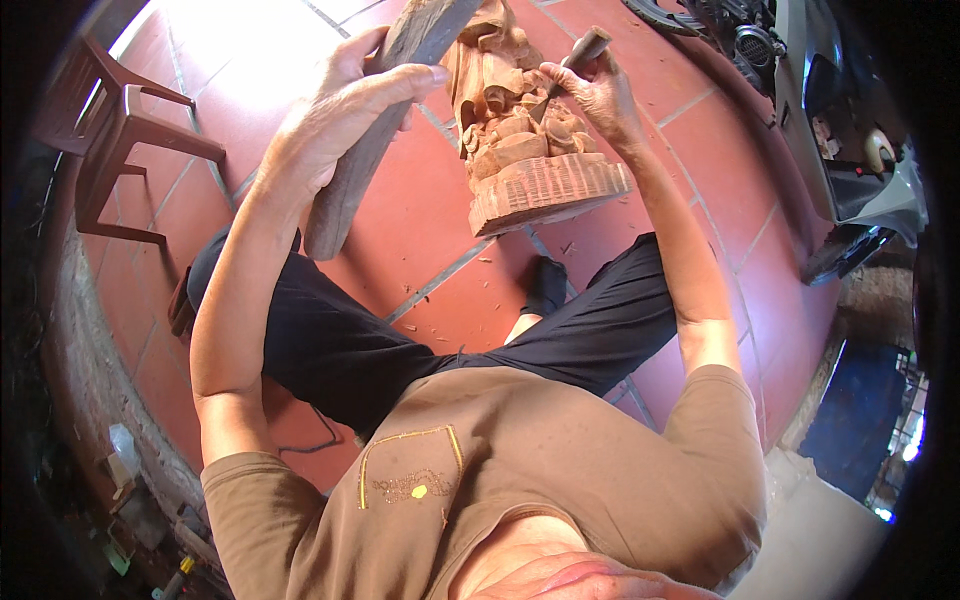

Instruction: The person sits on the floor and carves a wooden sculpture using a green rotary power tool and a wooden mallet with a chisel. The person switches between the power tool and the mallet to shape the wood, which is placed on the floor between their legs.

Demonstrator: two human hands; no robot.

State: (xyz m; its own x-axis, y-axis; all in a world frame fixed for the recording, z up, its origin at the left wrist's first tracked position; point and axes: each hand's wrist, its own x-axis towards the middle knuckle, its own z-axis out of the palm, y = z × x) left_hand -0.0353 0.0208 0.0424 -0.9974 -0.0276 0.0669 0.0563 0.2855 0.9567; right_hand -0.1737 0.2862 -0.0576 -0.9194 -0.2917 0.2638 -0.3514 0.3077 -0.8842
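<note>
A carved reddish-brown wooden statue [500, 155] stands tilted on the tiled floor in front of me, its rough, tool-marked base [545, 195] toward me. My left hand [345, 110] is wrapped around a long, thick wooden bar [345, 185], raised to the left of the carving. Its thumb lies across the wood. On the other side, my right hand [600, 95] grips a chisel [587, 47] by its wooden handle. The blade slants down to the lower carved part of the statue; whether its tip touches the wood I cannot tell.
Small wood chips [485, 260] lie scattered on the red tiles. A brown plastic chair [140, 125] stands at the left. At the far right is a parked motorbike [800, 110]. My legs [340, 330] are spread on both sides of the near floor. Assorted tools and clutter fill the lower left.
</note>
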